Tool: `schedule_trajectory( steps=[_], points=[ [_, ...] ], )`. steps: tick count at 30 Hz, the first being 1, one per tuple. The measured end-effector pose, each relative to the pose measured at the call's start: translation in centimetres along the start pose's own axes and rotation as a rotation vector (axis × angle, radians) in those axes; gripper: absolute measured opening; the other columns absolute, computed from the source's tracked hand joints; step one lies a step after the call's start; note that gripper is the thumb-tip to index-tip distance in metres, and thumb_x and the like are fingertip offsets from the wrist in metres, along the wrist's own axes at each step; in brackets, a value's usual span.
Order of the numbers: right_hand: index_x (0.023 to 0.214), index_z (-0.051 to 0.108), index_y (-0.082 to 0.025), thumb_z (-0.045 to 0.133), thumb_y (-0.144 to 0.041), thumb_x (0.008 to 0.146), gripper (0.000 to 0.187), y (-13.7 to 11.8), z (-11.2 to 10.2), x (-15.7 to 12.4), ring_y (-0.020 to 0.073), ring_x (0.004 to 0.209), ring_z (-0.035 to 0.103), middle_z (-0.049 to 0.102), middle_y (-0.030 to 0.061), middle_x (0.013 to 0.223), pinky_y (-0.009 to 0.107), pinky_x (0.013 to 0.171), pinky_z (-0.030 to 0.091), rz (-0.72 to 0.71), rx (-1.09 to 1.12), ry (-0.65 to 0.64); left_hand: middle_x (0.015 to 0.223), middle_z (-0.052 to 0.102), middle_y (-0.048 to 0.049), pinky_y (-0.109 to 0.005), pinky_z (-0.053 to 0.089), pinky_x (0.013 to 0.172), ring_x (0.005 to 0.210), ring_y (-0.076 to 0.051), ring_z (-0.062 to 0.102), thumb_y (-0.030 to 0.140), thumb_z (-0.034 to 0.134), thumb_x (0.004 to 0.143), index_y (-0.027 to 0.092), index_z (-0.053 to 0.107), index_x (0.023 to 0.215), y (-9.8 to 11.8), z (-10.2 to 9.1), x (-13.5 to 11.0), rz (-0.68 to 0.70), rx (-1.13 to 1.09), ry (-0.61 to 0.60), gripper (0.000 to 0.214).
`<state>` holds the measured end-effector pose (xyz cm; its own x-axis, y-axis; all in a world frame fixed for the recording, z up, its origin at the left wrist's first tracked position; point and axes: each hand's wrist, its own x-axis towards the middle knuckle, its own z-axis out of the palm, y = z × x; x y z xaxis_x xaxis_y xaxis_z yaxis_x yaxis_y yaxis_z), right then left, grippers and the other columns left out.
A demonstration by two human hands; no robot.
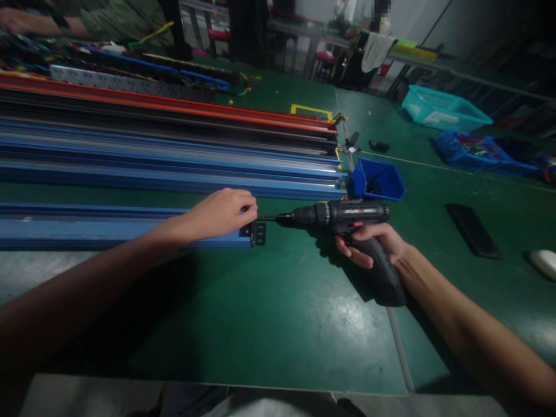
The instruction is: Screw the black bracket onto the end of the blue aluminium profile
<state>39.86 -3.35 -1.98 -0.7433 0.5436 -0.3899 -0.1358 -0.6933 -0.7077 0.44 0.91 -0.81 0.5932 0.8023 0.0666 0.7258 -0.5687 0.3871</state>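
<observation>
My right hand is wrapped round the grip of a black cordless drill, with a finger near its trigger. The drill lies level and its long thin bit points left, reaching the end of a blue metal rail. Over that rail end rests my left hand, fingers curled and pinched close to the bit's tip. Whatever the fingertips hold is hidden. A small black slotted bracket sits at the rail's end, just below my left fingers.
Several blue, black and orange rails lie side by side beyond my hands. A blue bin holds small dark parts. A black flat piece and a turquoise basket are to the right. Another person's arm is at upper left, by wires.
</observation>
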Motion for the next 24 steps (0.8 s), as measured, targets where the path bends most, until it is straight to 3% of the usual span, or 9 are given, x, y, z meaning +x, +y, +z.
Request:
schedule_trajectory(
  steps=[11,18,24],
  points=[
    [0.103,0.075,0.0,0.067,-0.022,0.088,0.028,-0.5,0.5,1.0,0.0139,0.052,0.069,0.077,0.0161,0.088,0.021,0.046,0.055,0.032,0.024,-0.021,0.085,0.069,-0.0073,-0.034,0.042,0.075,0.077,-0.02,0.06,0.03,0.044,0.098,0.019,0.061,0.075,-0.8,-0.3,-0.3,0.055,0.063,0.024,0.031],
    [0.11,0.077,-0.001,0.077,-0.032,0.092,0.036,0.1,-0.4,1.3,0.014,0.06,0.073,0.08,0.0162,0.096,0.021,0.055,0.057,-0.019,0.011,-0.096,0.087,0.068,-0.0077,-0.035,0.041,0.076,0.081,-0.022,0.061,0.033,0.04,0.102,0.02,0.056,0.076,-0.6,-0.3,-0.3,0.016,0.067,-0.013,0.033],
    [0.106,0.076,-0.003,0.075,-0.031,0.092,0.031,0.1,-0.3,1.3,0.0119,0.058,0.069,0.078,0.0133,0.091,0.022,0.055,0.057,0.003,0.004,-0.067,0.094,0.07,-0.0099,-0.038,0.044,0.079,0.085,-0.024,0.063,0.039,0.032,0.104,0.021,0.058,0.084,-0.5,-0.5,-0.2,-0.012,0.073,-0.074,0.038]
  ],
)
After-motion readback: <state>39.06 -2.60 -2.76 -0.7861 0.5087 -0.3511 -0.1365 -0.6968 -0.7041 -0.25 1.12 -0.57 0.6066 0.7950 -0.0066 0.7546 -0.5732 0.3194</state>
